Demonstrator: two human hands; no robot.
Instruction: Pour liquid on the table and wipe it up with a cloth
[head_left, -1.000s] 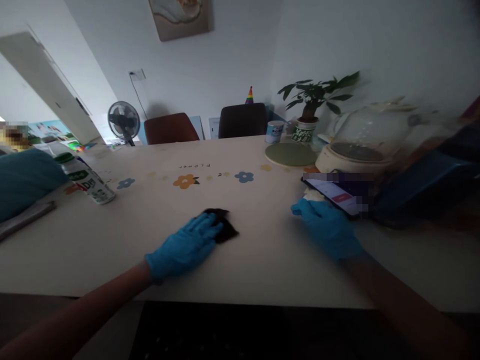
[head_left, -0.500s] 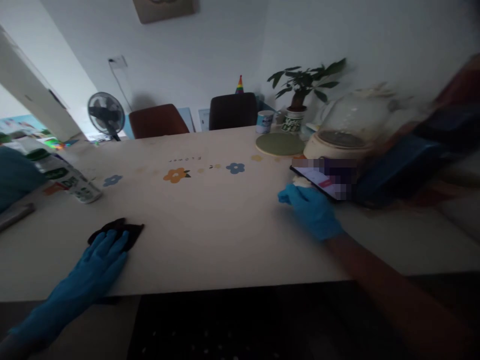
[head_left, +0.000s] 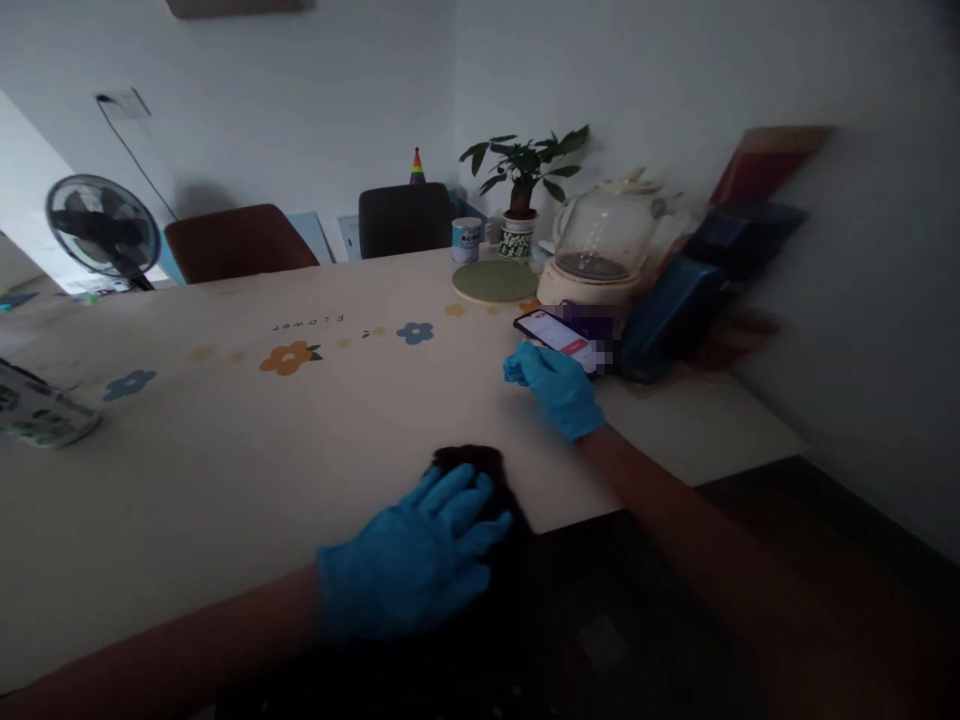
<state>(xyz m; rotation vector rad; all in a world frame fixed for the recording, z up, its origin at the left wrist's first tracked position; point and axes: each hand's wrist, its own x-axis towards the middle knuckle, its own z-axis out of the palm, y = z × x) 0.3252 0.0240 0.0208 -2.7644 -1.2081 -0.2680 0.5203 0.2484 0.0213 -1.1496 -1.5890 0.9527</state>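
Swept back from the far left 0.5 s ago, the gloved left hand now presses flat, fingers spread, on the dark cloth at the table's near edge, while the gloved right hand rests just beside the smartphone, its grip impossible to tell.

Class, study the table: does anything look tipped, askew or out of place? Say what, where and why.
One thing: the bottle at the table's left edge seems to lie on its side rather than stand. The dark cloth under the left hand reaches the near edge.
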